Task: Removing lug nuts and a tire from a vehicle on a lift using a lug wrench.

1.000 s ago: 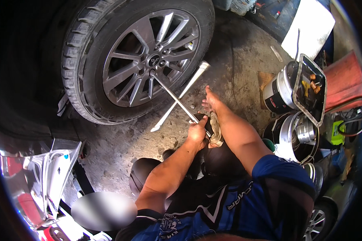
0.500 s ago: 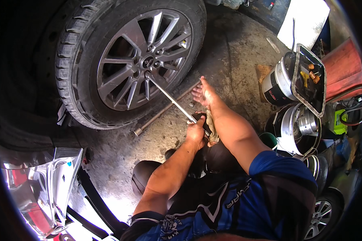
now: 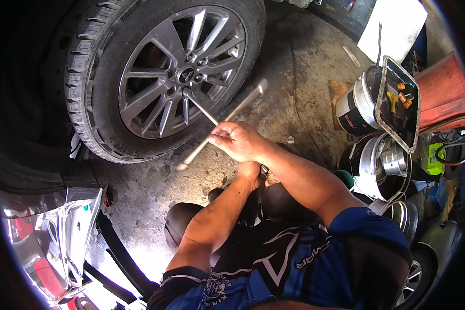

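In front of me stands a car wheel (image 3: 155, 49) with a grey multi-spoke alloy rim and a chunky tyre. A cross-shaped lug wrench (image 3: 200, 108) has one arm reaching into a lug hole below the centre cap; its crossbar ends are motion-blurred. My left hand (image 3: 250, 174) is closed round the arm nearest me, partly hidden beneath my right forearm. At the crossing, my right hand (image 3: 235, 140) has its fingers curled on the wrench, thumb toward the wheel. Something dark and pale, cloth or glove-like, shows by the left hand, mostly covered.
To the right stand a white bucket (image 3: 350, 111), a black tray (image 3: 414, 129) holding small orange-brown parts, and an open metal drum (image 3: 373, 164). A red container (image 3: 444, 93) is behind them. A shiny car lamp (image 3: 51, 243) lies at lower left. A small round metal piece (image 3: 290, 139) is on the floor.
My right hand, open and off to the side before, has moved left and closed on the wrench near its crossing. The crossbar has turned and is blurred. My left hand keeps its hold.
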{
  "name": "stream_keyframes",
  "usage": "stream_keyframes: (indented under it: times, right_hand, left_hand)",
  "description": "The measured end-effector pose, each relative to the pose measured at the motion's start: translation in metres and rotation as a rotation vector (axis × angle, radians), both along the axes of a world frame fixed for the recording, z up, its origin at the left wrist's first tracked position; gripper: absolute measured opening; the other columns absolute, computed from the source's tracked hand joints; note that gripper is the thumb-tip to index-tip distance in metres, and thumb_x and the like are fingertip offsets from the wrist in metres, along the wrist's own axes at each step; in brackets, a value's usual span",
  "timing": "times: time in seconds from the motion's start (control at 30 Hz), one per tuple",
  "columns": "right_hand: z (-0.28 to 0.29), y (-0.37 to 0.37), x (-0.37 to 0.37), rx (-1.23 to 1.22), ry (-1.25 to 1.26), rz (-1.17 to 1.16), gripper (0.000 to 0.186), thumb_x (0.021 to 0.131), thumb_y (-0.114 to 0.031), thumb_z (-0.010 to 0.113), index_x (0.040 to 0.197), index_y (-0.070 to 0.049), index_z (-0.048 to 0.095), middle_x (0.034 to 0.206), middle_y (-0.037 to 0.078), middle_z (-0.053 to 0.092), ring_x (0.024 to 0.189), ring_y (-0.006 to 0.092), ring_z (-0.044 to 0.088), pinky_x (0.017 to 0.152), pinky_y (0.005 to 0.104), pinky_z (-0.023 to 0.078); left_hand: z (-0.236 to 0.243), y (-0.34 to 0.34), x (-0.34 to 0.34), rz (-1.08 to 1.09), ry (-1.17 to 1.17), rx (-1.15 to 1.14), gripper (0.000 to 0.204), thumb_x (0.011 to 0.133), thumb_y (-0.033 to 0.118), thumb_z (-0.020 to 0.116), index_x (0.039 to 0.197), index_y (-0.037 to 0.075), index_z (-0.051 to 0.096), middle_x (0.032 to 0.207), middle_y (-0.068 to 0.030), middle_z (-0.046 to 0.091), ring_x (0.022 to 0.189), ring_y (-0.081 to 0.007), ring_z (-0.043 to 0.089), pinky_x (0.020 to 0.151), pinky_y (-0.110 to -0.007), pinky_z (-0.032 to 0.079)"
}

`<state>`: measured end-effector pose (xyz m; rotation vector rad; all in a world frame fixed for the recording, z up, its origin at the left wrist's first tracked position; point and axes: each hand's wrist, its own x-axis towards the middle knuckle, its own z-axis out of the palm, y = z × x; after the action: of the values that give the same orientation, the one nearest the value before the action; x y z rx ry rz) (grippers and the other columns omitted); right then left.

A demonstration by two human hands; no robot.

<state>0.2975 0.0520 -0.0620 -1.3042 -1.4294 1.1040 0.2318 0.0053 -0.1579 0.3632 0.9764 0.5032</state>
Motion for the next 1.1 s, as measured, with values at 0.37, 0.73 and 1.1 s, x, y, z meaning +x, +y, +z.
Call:
stream_keyframes:
  times: [0.37, 0.73, 1.1]
  right_hand:
    - [-0.052, 0.009, 0.03, -0.228, -0.107, 0.004, 0.043, 0.09, -0.038, 0.074, 0.107, 0.001, 0.068, 0.101, 0.017, 0.074, 0.094, 0.0266, 0.073, 0.083, 0.0359, 0.058]
    - [-0.089, 0.037, 0.043, -0.388, -0.219, -0.281, 0.091, 0.091, -0.071, 0.055, 0.137, 0.007, 0.051, 0.142, 0.027, 0.053, 0.131, 0.0376, 0.054, 0.109, 0.0427, 0.044]
    - [-0.101, 0.067, 0.025, -0.103, 0.314, -0.871, 0.055, 0.09, -0.022, 0.073, 0.128, -0.009, 0.035, 0.098, 0.017, 0.062, 0.084, 0.025, 0.064, 0.075, 0.0383, 0.053]
  left_hand:
    - [0.01, -0.004, -0.006, 0.182, -0.142, 0.003, 0.025, 0.098, 0.011, 0.064, 0.121, 0.004, 0.057, 0.11, -0.0127, 0.068, 0.094, -0.0284, 0.069, 0.078, -0.045, 0.059]
    - [0.0, -0.005, -0.02, 0.061, -0.004, -0.07, 0.029, 0.098, 0.019, 0.064, 0.125, 0.012, 0.055, 0.119, -0.0092, 0.065, 0.109, -0.0266, 0.064, 0.094, -0.048, 0.054]
    - [0.008, -0.019, -0.012, 0.023, 0.301, 0.075, 0.034, 0.102, 0.03, 0.06, 0.126, 0.007, 0.055, 0.113, -0.0095, 0.065, 0.102, -0.0238, 0.063, 0.081, -0.043, 0.055]
